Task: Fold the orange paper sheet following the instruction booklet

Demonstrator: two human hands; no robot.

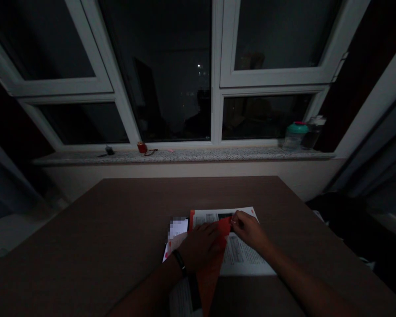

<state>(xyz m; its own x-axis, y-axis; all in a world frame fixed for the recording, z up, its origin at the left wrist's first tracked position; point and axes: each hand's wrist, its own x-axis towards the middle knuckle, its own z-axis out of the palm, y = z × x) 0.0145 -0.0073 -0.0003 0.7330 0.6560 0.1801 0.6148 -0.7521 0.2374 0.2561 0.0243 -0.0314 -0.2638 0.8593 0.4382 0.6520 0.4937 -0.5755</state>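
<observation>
A printed booklet [242, 259] lies on the table with text and grey pictures on its page. An orange page [211, 281] is folded over it at a slant, narrowing toward the bottom of the view. My left hand [199, 246], with a dark band at the wrist, rests on the folded paper, fingers stretched out. At the upper tip of the orange page, my right hand [247, 226] pinches the paper between thumb and fingers. A lit phone [179, 226] lies just left of the booklet, partly covered by paper and my left hand.
The brown wooden table [135, 211] reaches toward a speckled stone windowsill [191, 154]. On the sill stand a teal-lidded bottle [295, 136], a clear bottle [313, 132], a small red jar [141, 147] and a small dark object [109, 150]. Dark windows rise behind; the room is dim.
</observation>
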